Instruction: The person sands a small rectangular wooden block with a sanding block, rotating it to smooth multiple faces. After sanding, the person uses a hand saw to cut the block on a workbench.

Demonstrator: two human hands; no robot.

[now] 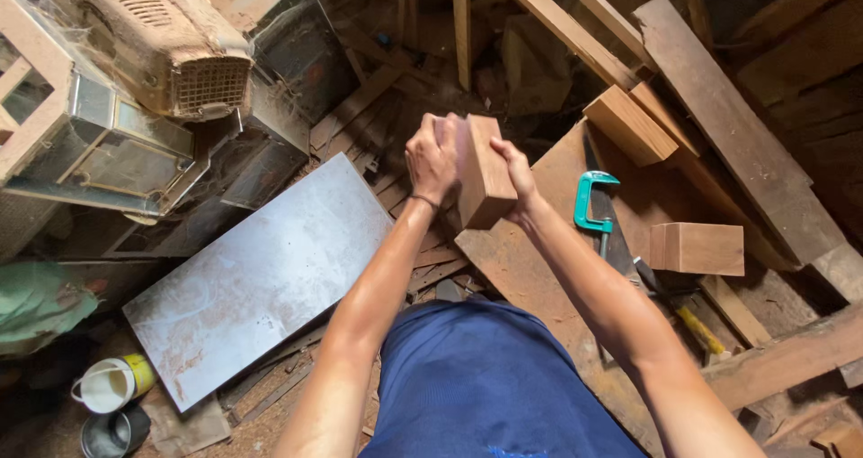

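Holding a wooden block up in front of me, I have it pressed between both hands above the cluttered workshop floor. Far left, a green cloth lies bunched at the edge, and below it sit a white pot with a yellow band and a dark tin, just beside each other. Above them rests a dusty, cobwebbed pet carrier on top of framed glass panels. A grey metal sheet lies tilted across the floor, its right edge running under my left forearm.

My left hand wraps the block's left face, fingers curled together over its top edge and clamped on the wood; a thin band circles that wrist. My right hand grips the opposite side, fingers closed against the block's far face, mostly hidden behind it. The block stands roughly upright, slightly tilted, its end grain toward me.

Right of my arms, a teal C-clamp lies on a large board. Beyond it a second wooden block lies flat, with a third one higher up among leaning planks. A yellow-handled tool lies near my right forearm.
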